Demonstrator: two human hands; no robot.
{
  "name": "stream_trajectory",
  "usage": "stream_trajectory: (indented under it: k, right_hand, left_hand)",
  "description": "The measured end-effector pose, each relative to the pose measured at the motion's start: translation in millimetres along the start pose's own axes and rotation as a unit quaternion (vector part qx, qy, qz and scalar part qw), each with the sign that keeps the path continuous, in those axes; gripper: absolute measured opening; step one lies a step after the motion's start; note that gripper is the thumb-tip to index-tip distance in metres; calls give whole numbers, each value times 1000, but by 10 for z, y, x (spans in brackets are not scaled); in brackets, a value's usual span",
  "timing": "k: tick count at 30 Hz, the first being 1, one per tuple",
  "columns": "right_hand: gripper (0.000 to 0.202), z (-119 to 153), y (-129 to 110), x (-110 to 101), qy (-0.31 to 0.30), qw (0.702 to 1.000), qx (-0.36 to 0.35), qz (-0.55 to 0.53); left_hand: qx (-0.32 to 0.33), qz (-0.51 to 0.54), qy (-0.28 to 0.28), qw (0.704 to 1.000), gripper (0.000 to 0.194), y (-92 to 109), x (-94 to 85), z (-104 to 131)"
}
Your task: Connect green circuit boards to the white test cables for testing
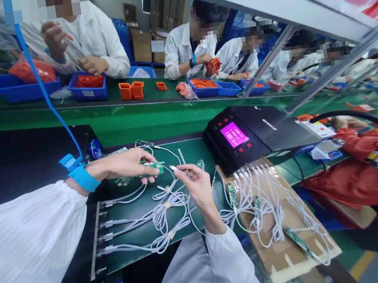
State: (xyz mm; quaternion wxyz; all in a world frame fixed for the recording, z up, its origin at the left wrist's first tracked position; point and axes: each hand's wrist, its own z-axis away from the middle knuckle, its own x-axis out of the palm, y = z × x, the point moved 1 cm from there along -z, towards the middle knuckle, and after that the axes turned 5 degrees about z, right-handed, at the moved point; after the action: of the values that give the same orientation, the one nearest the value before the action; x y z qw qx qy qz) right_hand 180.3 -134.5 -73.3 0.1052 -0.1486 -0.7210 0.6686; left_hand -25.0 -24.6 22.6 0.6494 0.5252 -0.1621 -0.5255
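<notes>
A green circuit board (159, 165) is gripped in my left hand (131, 164), its right end sticking out past the fingers. A blue wrist strap (83, 177) with a blue cord circles that wrist. My right hand (196, 182) pinches the white plug of a USB cable (173, 167) just right of the board; a small gap seems to separate plug and board. Beneath and behind my left hand lie more boards (122, 181), partly covered by it. Bundled white cables (165, 210) lie on the green mat (135, 235) below both hands.
A black tester with a pink screen (234, 134) stands to the right. Cables from it run over a cardboard sheet (276, 265) bearing several boards (297, 241). A black box (29, 159) sits left. Across the bench, co-workers handle orange parts beside blue bins (89, 93). A person in red sits right.
</notes>
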Motion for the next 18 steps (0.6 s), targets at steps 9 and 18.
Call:
stream_trajectory:
  k: [9, 18]
  right_hand:
    - [35, -9, 1, 38, -23, 999, 26, -38]
    - [32, 19, -15, -14, -10, 998, 27, -49]
  left_hand:
    - [-15, 11, 25, 1000, 39, 165, 33, 68]
    - [-9, 81, 45, 996, 48, 110, 57, 27]
